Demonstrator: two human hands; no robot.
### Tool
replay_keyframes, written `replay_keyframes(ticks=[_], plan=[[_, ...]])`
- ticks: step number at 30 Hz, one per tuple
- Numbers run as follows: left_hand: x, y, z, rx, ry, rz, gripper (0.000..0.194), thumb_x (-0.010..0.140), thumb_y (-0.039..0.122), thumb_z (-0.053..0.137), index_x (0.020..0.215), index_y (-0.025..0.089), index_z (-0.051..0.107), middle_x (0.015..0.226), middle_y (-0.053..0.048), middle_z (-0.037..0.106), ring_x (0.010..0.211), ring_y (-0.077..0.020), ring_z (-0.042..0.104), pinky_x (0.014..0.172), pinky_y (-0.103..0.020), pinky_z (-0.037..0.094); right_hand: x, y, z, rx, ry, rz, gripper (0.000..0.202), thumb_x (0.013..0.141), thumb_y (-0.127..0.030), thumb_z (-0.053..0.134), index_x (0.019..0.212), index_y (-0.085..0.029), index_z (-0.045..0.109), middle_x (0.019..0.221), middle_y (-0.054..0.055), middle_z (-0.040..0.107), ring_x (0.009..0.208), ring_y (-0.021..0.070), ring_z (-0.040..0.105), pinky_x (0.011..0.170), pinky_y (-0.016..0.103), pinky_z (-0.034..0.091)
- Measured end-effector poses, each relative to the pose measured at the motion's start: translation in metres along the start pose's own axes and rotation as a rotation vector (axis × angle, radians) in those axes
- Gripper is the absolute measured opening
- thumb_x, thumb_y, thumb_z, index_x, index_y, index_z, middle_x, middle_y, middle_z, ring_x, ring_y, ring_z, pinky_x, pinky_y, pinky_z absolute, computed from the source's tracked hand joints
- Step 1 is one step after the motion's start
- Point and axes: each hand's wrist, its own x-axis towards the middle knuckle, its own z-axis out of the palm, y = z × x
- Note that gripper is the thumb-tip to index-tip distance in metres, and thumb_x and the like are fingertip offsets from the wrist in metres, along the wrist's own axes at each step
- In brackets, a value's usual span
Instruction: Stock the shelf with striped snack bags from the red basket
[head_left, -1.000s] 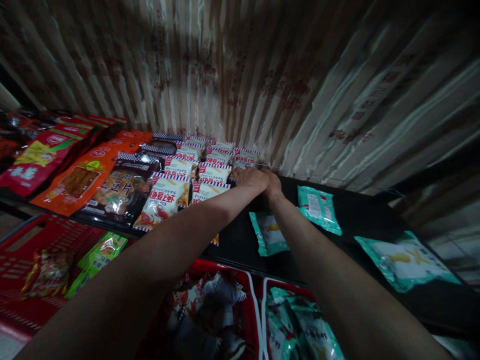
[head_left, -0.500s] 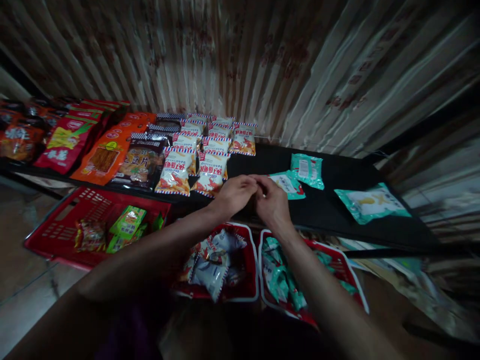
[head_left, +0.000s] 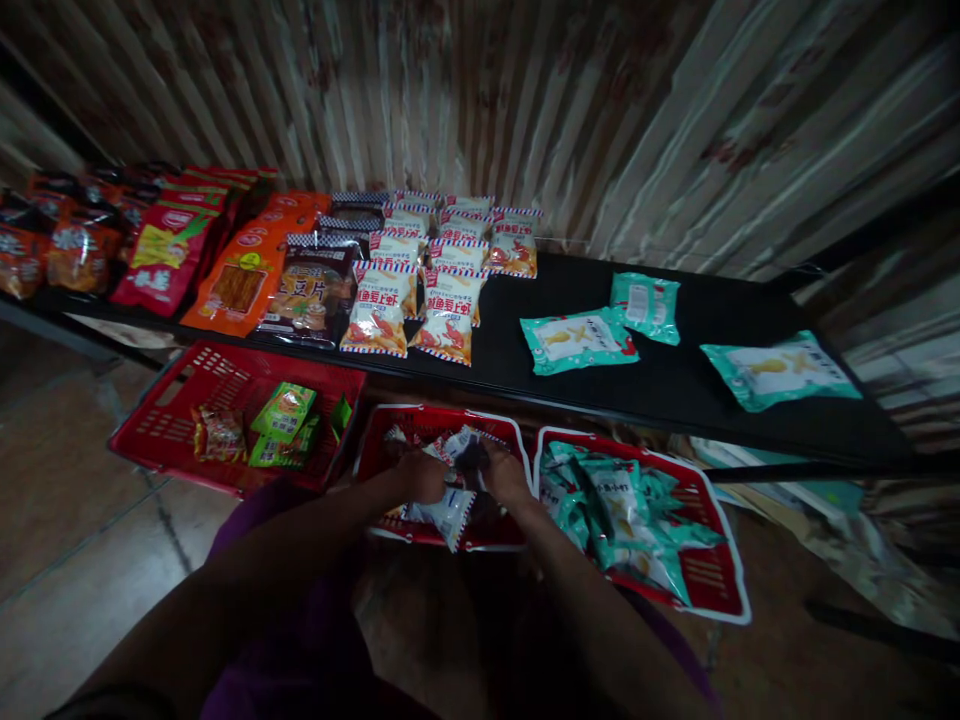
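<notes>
Both hands are down inside the middle red basket point(head_left: 526, 440), among white snack bags point(head_left: 450, 515) with blue-and-red striped edges. My left hand point(head_left: 424, 478) is at the basket's middle, its fingers bent downward and hidden among the bags. Opposite it, my right hand point(head_left: 506, 475) reaches in by the right rim, its fingers against a bag in shadow. Whether either hand grips a bag cannot be made out. Behind the basket, matching upright snack bags point(head_left: 379, 310) stand in two rows on the black shelf point(head_left: 502, 345).
Teal snack bags point(head_left: 581, 338) lie on the shelf's right part, and more fill the right red basket point(head_left: 720, 580). Green packets point(head_left: 285, 412) lie in the left red basket point(head_left: 161, 400). Orange bags point(head_left: 240, 270) and pink bags point(head_left: 165, 250) stand further left. A pleated curtain point(head_left: 450, 100) hangs behind.
Both hands have moved from close together over the shelf's front edge down into the middle basket, and are now apart. The view has shifted, so the shelf sits higher in the picture.
</notes>
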Motion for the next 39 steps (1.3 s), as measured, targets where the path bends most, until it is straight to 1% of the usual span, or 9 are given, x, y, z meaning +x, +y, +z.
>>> replay_keyframes(ticks=[8,16,20,23,27,29,31,35,39], plan=[[0.013,0.005,-0.024,0.005,0.046,0.048,0.035,0.083,0.025,0.044,0.112,0.013,0.06,0.108,-0.017,0.067,0.1,-0.0291,0.064,0.082,-0.039,0.05,0.041,-0.01,0.026,-0.093,0.018,0.082,0.058,0.083,-0.014,0.045,0.139,-0.025,0.037,0.135,0.013,0.049,0.105,0.0199,0.063,0.081,0.027,0.048],[0.004,-0.003,-0.04,-0.044,0.088,0.015,0.033,0.079,0.025,0.047,0.105,0.02,0.066,0.102,-0.014,0.07,0.094,-0.0311,0.066,0.075,-0.04,0.05,0.033,-0.014,0.01,-0.165,-0.016,0.089,0.038,0.084,-0.014,0.04,0.116,-0.019,0.061,0.114,0.017,0.06,0.091,0.0221,0.067,0.074,0.03,0.048],[0.002,-0.01,-0.047,-0.09,0.102,-0.016,0.028,0.078,0.024,0.048,0.094,0.018,0.07,0.097,-0.016,0.071,0.092,-0.0311,0.066,0.074,-0.039,0.049,0.016,-0.019,-0.022,-0.126,-0.072,-0.066,0.035,0.079,-0.008,0.044,0.103,-0.018,0.068,0.105,0.014,0.066,0.098,0.0217,0.064,0.083,0.028,0.045],[-0.004,-0.014,-0.051,-0.139,0.137,-0.014,0.024,0.079,0.023,0.048,0.081,0.016,0.071,0.088,-0.014,0.072,0.087,-0.0289,0.065,0.074,-0.036,0.048,-0.01,-0.017,-0.064,-0.055,-0.171,-0.205,0.031,0.07,-0.007,0.054,0.089,-0.025,0.071,0.098,0.004,0.069,0.094,0.0178,0.063,0.084,0.025,0.045],[-0.028,-0.002,-0.067,-0.255,0.2,0.11,0.023,0.084,0.026,0.046,0.085,0.02,0.068,0.085,-0.002,0.071,0.081,-0.0166,0.063,0.072,-0.023,0.045,-0.054,-0.01,-0.139,0.427,-0.376,-0.338,0.018,0.073,-0.031,0.065,0.089,-0.025,0.07,0.096,0.005,0.066,0.09,0.0216,0.062,0.082,0.032,0.047],[-0.043,0.013,-0.084,-0.357,0.266,0.181,0.035,0.092,0.035,0.034,0.099,0.02,0.064,0.091,0.0,0.069,0.082,-0.0134,0.061,0.07,-0.02,0.045,-0.07,-0.008,-0.172,0.589,-0.299,-0.407,0.02,0.072,-0.04,0.068,0.087,-0.026,0.069,0.1,0.006,0.063,0.094,0.0228,0.06,0.083,0.034,0.046],[-0.057,0.031,-0.103,-0.735,0.383,0.269,0.039,0.091,0.041,0.035,0.11,0.018,0.06,0.103,-0.004,0.067,0.091,-0.0149,0.06,0.075,-0.022,0.046,-0.077,-0.008,-0.194,0.775,-0.109,-0.458,0.028,0.068,-0.05,0.069,0.08,-0.025,0.066,0.102,0.007,0.059,0.094,0.0241,0.059,0.08,0.034,0.046],[-0.067,0.061,-0.13,-1.123,0.351,0.218,0.035,0.088,0.04,0.046,0.115,0.022,0.058,0.116,-0.003,0.063,0.1,-0.0156,0.058,0.083,-0.025,0.046,-0.072,-0.014,-0.202,0.98,0.062,-0.437,0.045,0.055,-0.061,0.072,0.077,-0.024,0.058,0.1,0.007,0.057,0.085,0.0251,0.059,0.07,0.035,0.048],[-0.055,0.069,-0.136,-1.445,0.231,0.1,0.037,0.088,0.04,0.045,0.119,0.021,0.053,0.104,-0.006,0.067,0.081,-0.0169,0.064,0.066,-0.027,0.05,-0.061,-0.018,-0.192,1.077,0.072,-0.393,0.045,0.054,-0.057,0.075,0.078,-0.025,0.054,0.108,0.006,0.059,0.088,0.0247,0.062,0.071,0.034,0.048]])
